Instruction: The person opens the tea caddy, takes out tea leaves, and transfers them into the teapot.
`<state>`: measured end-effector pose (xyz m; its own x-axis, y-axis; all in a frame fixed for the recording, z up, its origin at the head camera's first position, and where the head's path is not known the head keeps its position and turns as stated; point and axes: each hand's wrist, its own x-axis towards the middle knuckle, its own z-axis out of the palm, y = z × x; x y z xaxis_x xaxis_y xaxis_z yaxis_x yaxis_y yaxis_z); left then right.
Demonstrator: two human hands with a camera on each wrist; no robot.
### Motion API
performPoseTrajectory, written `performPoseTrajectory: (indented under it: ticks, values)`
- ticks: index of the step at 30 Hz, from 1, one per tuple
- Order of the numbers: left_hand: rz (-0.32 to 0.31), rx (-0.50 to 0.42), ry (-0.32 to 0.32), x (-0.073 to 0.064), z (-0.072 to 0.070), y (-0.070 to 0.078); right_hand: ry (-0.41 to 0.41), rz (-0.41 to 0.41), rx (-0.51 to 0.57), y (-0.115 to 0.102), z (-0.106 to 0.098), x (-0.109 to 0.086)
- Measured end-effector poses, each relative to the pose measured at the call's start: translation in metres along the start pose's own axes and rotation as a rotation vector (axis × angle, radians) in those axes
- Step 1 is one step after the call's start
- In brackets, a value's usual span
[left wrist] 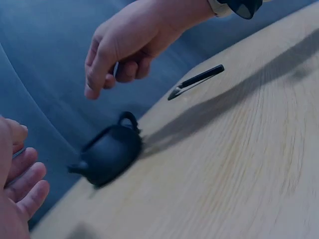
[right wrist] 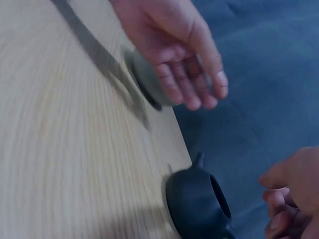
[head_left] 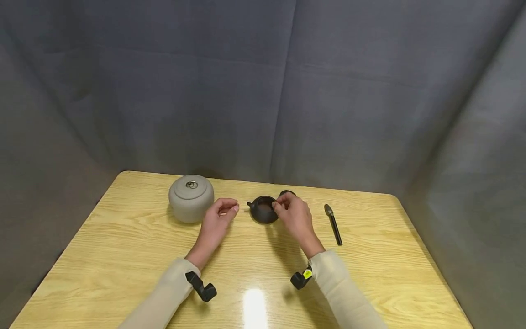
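A person's 2 hands frame a dark teapot (head_left: 260, 216) near the far edge of a wooden desk (head_left: 382, 283). The left hand (head_left: 218, 220), relaxed and holding nothing, sits between the pot and a lidded gray jar (head_left: 190, 208) toward the far left corner. The right hand (head_left: 295, 216) hangs loosely curled above the pot's handle side, with no object visible in its fingers. With 1 hand on either side, the pot's mouth stays uncovered and both ends seem within easy reach. A spoon (head_left: 334, 225) lies toward the far right corner, its black grip pointing to the near edge, presumably for convenient pickup.

The head view shows the jar's lid closed and a dark piece (head_left: 287, 193) beyond the right hand, too hidden to identify. From above, that hand appears to meet the pot's rim; the left wrist view shows it raised clear, and reveals the looped handle (left wrist: 128, 115) that the fingers mask from overhead. The right wrist view, lacking the spoon, exposes the left hand's bare palm and shows the jar behind it.
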<state>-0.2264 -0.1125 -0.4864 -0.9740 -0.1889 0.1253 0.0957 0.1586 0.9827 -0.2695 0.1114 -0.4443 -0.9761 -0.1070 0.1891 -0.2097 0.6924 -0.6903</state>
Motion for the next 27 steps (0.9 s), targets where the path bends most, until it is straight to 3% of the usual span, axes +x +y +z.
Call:
performPoseTrajectory:
  ticks: [5,8,13,17,22,27]
  values:
    - [0.085,0.099,-0.033,-0.011,-0.022,0.017,-0.027,-0.032,0.024,-0.009,0.008,-0.006]
    - [0.184,0.176,-0.026,-0.016,-0.038,0.022,-0.047,-0.061,0.041,-0.015,0.014,-0.007]
    - [0.364,0.322,0.042,-0.017,-0.063,0.036,-0.083,-0.115,0.08,-0.028,0.028,-0.01]
    - [0.45,0.404,0.123,-0.007,-0.083,0.043,-0.112,-0.167,0.111,-0.043,0.044,-0.012]
    - [0.434,0.469,0.174,0.01,-0.102,0.04,-0.141,-0.188,0.169,-0.061,0.068,-0.012]
    - [0.367,0.516,0.144,0.022,-0.111,0.034,-0.165,-0.188,0.246,-0.077,0.09,-0.01]
